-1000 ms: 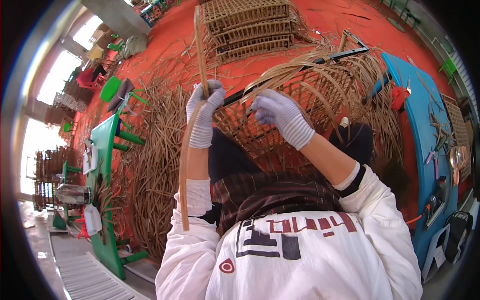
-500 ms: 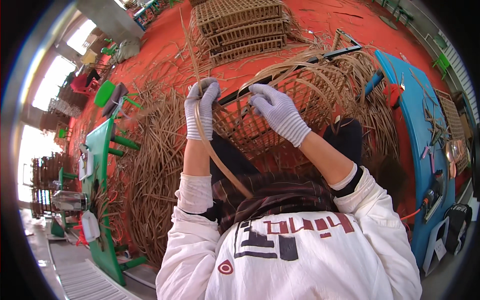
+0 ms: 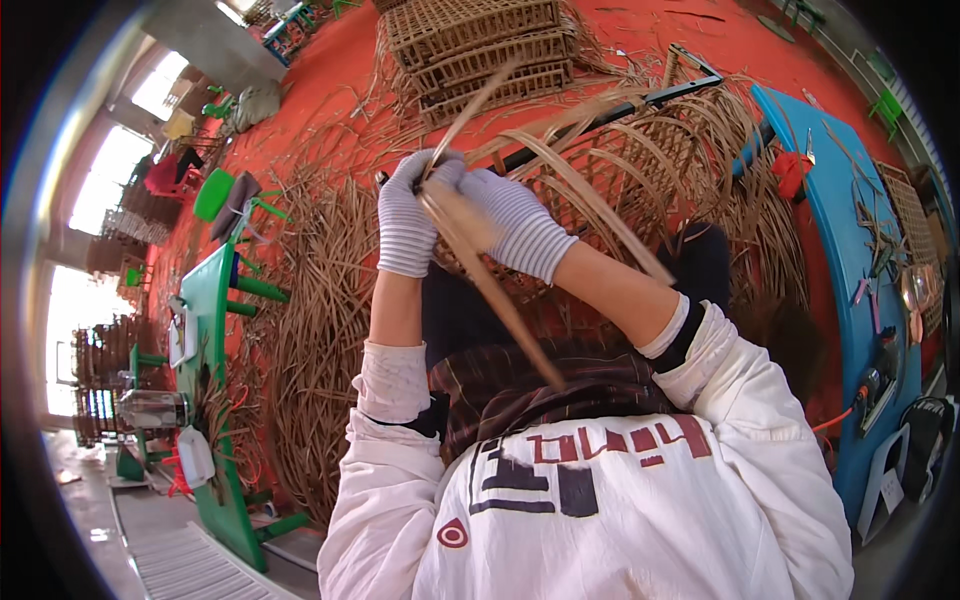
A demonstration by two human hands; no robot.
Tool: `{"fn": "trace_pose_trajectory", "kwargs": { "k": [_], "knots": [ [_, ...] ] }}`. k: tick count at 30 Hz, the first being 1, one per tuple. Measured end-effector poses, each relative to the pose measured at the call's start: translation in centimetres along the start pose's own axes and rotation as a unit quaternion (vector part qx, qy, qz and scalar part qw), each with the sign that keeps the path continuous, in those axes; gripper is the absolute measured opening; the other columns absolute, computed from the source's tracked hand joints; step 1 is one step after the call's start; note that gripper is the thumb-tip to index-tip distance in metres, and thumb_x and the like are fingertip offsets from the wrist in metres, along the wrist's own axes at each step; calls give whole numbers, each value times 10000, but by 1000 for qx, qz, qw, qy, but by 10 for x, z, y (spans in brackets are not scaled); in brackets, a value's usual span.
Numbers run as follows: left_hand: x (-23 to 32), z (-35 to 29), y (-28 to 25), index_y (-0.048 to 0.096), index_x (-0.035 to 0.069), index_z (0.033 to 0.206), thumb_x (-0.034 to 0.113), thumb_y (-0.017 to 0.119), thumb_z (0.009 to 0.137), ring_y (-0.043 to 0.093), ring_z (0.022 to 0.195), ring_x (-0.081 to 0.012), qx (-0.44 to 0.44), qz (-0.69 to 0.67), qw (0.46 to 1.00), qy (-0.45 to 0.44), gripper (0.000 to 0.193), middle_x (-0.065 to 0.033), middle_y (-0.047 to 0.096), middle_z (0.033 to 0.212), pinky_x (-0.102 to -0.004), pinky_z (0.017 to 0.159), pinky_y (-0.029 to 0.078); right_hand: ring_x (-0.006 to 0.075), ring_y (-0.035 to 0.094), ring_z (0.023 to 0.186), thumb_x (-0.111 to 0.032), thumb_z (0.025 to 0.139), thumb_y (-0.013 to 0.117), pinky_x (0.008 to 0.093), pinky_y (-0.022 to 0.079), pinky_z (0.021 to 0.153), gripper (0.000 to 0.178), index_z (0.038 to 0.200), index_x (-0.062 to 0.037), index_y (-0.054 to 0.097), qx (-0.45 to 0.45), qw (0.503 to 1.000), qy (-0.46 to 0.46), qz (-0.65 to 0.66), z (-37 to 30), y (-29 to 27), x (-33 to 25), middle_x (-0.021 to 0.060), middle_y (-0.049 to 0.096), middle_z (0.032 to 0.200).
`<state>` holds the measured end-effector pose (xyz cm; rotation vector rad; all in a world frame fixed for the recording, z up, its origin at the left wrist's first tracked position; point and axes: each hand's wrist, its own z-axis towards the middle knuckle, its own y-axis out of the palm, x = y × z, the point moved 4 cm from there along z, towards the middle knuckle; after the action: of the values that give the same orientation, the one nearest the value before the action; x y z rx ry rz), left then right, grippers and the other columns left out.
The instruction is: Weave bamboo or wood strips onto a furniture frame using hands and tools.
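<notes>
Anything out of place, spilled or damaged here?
Mostly mess: loose brown strips lie heaped at the person's left, more scattered on the red floor. Long strips arch untidily over the woven panel, perhaps just unfinished. No spill or damage visible.

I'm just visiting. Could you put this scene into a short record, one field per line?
Left grip: striped glove, closed around a brown strip
Right grip: striped glove, close beside the left; its hold is unclear
In front: woven lattice
Farther ahead: stack of woven pieces
Floor: red, loose strips heaped at left
Sides: green table left, blue table right
</notes>
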<state>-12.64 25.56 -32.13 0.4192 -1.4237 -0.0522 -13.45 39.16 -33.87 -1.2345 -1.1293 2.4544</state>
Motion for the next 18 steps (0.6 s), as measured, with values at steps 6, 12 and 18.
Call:
{"fn": "trace_pose_trajectory", "kwargs": {
  "k": [6,12,18],
  "knots": [
    [-5,-3,1,698,-5,1068,104,713,924,660,842,-142,-53,167,982,75,181,-57,700,923,-269,779,536,364,660,946,-216,961,534,441,542,844,264,1119,-14,596,15,999,27,8,-12,0,15,194,648,1061],
    [-4,-8,14,695,12,1088,82,684,943,632,849,-114,-87,270,954,102,162,-51,697,917,-259,794,518,153,638,731,-176,962,585,354,525,616,120,934,-89,663,70,938,59,335,3,11,28,46,640,832],
    [-1,-1,-14,685,23,1021,133,638,984,594,743,-80,-22,70,993,94,126,-11,663,846,-238,646,482,195,671,758,-129,967,579,319,551,693,272,1221,-46,628,109,986,-10,128,-42,-20,32,109,699,953]
  ]
}}
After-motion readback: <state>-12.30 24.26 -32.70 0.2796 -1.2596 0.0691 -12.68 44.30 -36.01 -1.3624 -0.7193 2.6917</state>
